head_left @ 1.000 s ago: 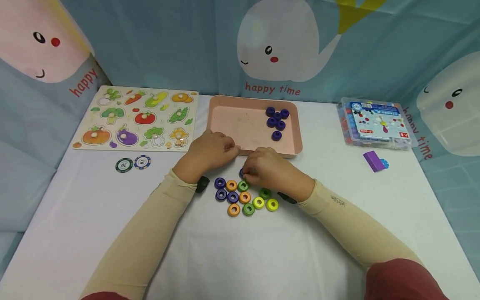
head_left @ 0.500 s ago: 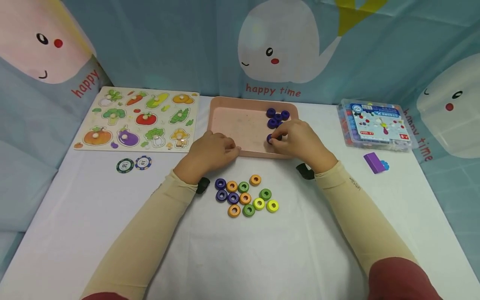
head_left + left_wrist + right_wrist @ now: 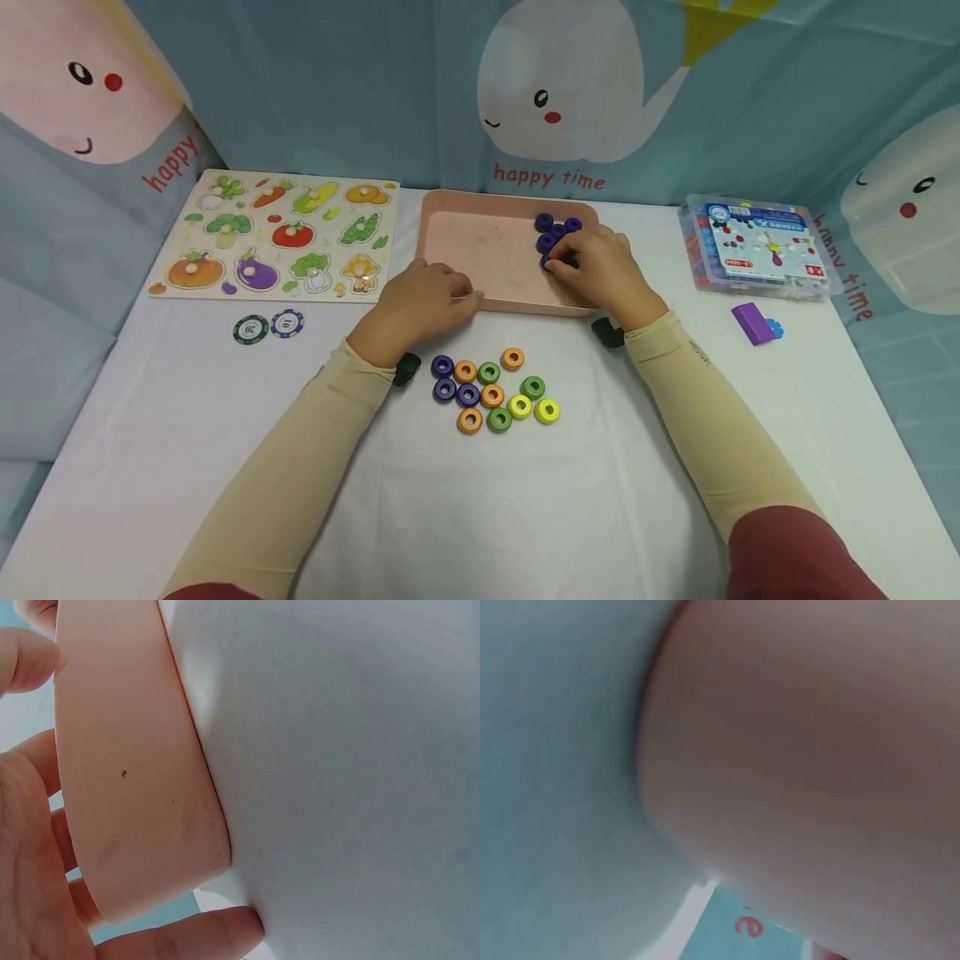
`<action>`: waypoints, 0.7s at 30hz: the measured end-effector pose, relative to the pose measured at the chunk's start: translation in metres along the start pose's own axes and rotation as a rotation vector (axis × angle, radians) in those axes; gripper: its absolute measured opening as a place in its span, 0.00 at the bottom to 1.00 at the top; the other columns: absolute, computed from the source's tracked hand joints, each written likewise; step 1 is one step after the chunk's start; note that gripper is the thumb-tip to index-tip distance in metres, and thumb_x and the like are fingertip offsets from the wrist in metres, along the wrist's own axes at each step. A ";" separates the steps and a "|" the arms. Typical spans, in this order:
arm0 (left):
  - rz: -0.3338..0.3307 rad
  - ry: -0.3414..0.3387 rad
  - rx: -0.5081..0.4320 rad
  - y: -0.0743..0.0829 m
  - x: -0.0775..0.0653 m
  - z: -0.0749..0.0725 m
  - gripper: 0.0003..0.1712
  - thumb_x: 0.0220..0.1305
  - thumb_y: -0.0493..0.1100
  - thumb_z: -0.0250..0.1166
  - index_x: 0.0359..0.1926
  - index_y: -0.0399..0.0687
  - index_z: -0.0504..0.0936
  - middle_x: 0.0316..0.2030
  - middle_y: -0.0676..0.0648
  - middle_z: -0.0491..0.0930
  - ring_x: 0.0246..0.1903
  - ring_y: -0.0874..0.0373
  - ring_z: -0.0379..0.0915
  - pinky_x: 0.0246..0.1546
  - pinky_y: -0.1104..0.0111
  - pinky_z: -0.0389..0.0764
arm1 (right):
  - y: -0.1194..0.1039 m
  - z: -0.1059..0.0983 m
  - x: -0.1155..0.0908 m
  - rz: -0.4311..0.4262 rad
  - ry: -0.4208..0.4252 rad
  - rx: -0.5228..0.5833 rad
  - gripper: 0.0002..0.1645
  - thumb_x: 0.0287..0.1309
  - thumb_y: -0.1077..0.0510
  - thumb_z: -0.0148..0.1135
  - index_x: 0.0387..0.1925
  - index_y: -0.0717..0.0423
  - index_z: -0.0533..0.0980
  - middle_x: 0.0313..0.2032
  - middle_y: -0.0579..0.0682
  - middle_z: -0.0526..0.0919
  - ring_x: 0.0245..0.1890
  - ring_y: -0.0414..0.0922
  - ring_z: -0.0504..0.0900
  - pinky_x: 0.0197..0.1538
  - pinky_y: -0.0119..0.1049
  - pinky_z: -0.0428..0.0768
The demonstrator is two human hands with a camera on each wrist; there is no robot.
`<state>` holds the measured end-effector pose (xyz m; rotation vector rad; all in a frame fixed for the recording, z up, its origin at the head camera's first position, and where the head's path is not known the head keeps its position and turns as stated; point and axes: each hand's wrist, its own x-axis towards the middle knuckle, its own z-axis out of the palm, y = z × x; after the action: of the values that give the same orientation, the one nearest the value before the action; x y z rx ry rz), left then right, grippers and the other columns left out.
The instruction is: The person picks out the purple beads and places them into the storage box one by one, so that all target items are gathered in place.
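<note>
A pink tray [image 3: 468,250] lies at the back middle, with several purple rings [image 3: 544,222] grouped in its right part. My left hand [image 3: 423,304] holds the tray's front left corner; in the left wrist view its fingers [image 3: 64,836] reach behind the wall and the thumb touches the rim. Over the tray's right side, my right hand [image 3: 600,262] pinches a purple ring [image 3: 545,262], mostly covered by the fingertips. In front of the tray, loose purple rings [image 3: 442,367], orange rings [image 3: 512,359], green rings [image 3: 533,387] and yellow rings [image 3: 547,411] lie on the white table.
A vegetable puzzle board [image 3: 277,237] lies left of the tray, with two poker chips [image 3: 251,329] before it. On the right are a clear plastic box [image 3: 761,250] and a purple block [image 3: 752,323] beside a small blue piece. A printed curtain [image 3: 337,92] hangs behind.
My right hand has carried a purple ring from the table group into the tray, then moved slightly back toward the other purple rings. The left hand has stayed at the tray corner.
</note>
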<state>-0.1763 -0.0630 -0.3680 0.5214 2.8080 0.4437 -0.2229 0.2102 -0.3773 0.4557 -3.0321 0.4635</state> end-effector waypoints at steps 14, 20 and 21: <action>-0.001 0.005 0.019 -0.003 0.002 -0.001 0.28 0.71 0.65 0.48 0.57 0.58 0.83 0.62 0.47 0.77 0.55 0.46 0.68 0.54 0.51 0.75 | -0.101 0.001 -0.085 -0.632 -0.164 0.132 0.05 0.59 0.48 0.71 0.36 0.40 0.86 0.38 0.35 0.84 0.44 0.37 0.77 0.48 0.37 0.72; -0.004 0.005 0.020 -0.002 0.002 0.001 0.28 0.71 0.65 0.47 0.57 0.58 0.83 0.62 0.47 0.78 0.54 0.46 0.69 0.54 0.52 0.75 | -0.111 0.016 -0.097 -0.663 -0.184 -0.021 0.06 0.60 0.46 0.70 0.39 0.37 0.87 0.42 0.34 0.83 0.46 0.38 0.77 0.47 0.37 0.71; -0.003 0.005 0.023 -0.002 0.002 0.001 0.28 0.71 0.65 0.47 0.57 0.58 0.83 0.62 0.47 0.78 0.55 0.46 0.69 0.54 0.52 0.75 | -0.112 0.017 -0.098 -0.677 -0.180 -0.034 0.06 0.60 0.46 0.70 0.39 0.37 0.87 0.42 0.34 0.84 0.46 0.38 0.77 0.47 0.37 0.71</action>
<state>-0.1785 -0.0636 -0.3699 0.5218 2.8213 0.4132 -0.0962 0.1308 -0.3700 1.5059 -2.7714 0.3318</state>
